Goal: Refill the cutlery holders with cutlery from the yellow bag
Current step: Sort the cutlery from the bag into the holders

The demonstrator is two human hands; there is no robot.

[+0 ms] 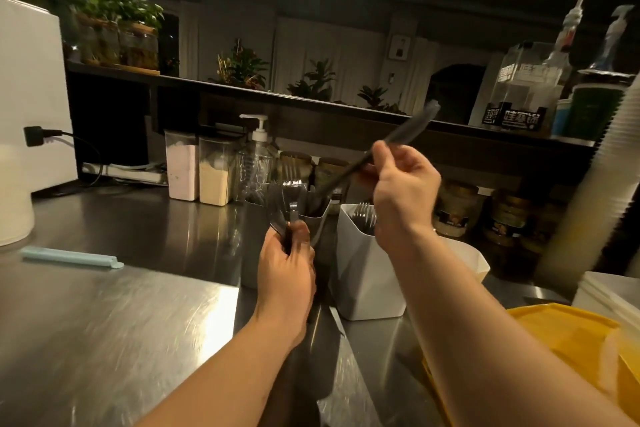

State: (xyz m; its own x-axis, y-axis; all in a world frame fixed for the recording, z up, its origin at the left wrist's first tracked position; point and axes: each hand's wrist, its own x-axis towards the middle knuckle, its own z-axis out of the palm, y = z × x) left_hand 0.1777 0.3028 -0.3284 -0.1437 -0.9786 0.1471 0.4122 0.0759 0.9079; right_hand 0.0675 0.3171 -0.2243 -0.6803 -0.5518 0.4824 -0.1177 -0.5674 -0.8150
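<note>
My left hand [285,263] grips a bunch of black plastic cutlery [282,208] just in front of a dark cutlery holder [317,224] on the steel counter. My right hand [403,191] pinches a single long black utensil [398,140], tilted, its lower end dipping into the dark holder. A white cutlery holder [363,274] with forks inside stands just right of the dark one. The yellow bag [568,354] lies at the lower right, partly behind my right forearm.
Powder containers [197,172] and a pump bottle [258,156] stand behind the holders. A white appliance [29,107] sits far left, and a pale blue bag clip [71,258] lies on the steel counter [121,322]. Stacked white cups [595,191] and jars stand right.
</note>
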